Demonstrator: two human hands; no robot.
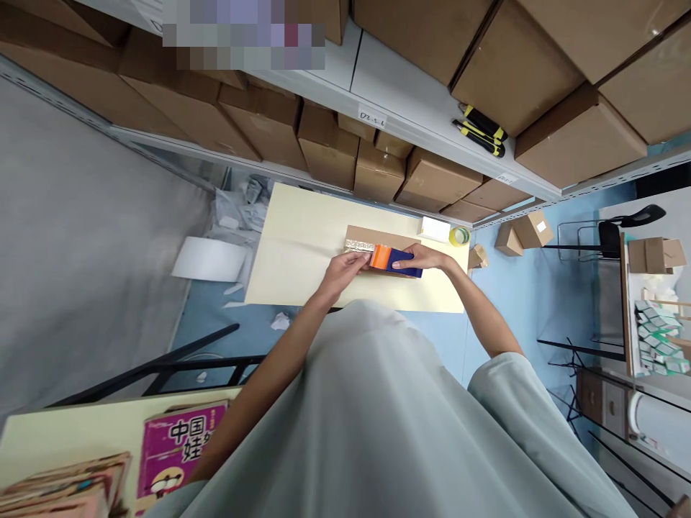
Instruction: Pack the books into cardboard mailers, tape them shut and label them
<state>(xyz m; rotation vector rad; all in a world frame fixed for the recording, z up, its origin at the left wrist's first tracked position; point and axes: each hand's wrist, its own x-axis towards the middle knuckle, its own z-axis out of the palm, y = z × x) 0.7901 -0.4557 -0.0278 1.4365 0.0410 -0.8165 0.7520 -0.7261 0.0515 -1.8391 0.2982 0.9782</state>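
A flat, oblong orange and dark-blue packet lies between my hands, over a brown cardboard piece on the pale yellow table. My right hand is closed on its dark-blue end, the thumb lying across the top. At the orange end, my left hand has its fingers pinched together; what they grip there is too small to tell. A shiny, crinkled silvery-beige strip shows just beyond the left fingers.
A white box and a tape roll sit at the table's far right corner. Shelves of cardboard boxes overhang the far edge, with yellow-black cutters on one. Magazines lie on another table at lower left.
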